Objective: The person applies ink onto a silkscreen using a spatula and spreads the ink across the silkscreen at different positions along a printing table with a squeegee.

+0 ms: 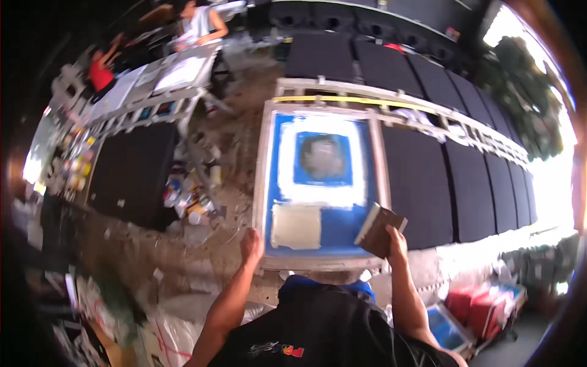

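Nearest, the person's black shirt (330, 327) bears a small print in white, red, yellow and blue, seemingly lettering. Low to the right, red bags (483, 306) sit beside a blue screen (446, 330).

The right hand (396, 241) grips a squeegee (380, 231), thumb across its brown face and pale edge turned left. That grip seems meant to keep the edge free of the fingers; no label can be made out on the face. The left hand (252, 246) is closed at the frame's (318, 264) left rail, near the lower corner. The place would suit steadying the frame, though whether the fingers clasp the rail cannot be told.

The frame lies on the worktop (489, 145), directly before the person, probably for even reach with both hands. In its blue mesh (348, 227), a white band surrounds a blurred grey round shape, and a tan patch (296, 226) covers the lower left. No writing reads there.

Beyond the right rail, black pads (422, 189) stand in rows. Behind the frame runs a yellow strip (342, 100).

To the left, pots (79, 165) crowd together, their markings too small to read. Farthest, one person in white (199, 27) and another in red (99, 73) are by a second worktop (125, 92).
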A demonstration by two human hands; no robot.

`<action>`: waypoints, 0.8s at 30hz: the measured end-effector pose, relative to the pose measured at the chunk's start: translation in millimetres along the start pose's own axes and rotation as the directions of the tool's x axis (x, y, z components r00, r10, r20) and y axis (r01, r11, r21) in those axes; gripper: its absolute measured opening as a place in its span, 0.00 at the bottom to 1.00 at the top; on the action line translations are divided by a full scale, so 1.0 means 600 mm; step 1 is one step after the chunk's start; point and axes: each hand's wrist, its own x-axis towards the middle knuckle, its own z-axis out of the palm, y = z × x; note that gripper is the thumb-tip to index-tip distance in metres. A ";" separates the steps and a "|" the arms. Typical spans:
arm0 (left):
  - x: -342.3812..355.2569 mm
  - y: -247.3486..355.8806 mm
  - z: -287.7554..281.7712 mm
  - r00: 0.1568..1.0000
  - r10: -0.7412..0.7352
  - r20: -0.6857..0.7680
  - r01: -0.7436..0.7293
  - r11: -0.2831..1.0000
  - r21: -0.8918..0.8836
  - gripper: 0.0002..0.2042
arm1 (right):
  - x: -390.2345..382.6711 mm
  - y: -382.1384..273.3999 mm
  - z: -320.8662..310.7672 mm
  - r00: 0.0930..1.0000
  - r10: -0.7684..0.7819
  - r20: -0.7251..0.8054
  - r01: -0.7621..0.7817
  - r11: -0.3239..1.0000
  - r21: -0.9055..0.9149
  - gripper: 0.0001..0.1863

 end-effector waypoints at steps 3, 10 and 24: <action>-0.106 0.054 0.067 0.989 0.144 -0.023 -0.142 0.987 0.075 0.16 | -0.007 -0.035 -0.122 1.000 -0.003 -0.026 0.001 0.998 -0.065 0.20; -0.290 0.205 0.364 0.890 0.453 0.054 -0.451 0.859 0.242 0.06 | 0.116 -0.175 -0.469 0.998 -0.055 -0.011 0.056 0.997 0.062 0.28; -0.367 0.369 0.480 0.999 0.046 -0.007 -0.046 0.998 0.048 0.13 | 0.248 -0.253 -0.627 1.000 0.005 0.007 -0.005 0.999 -0.051 0.28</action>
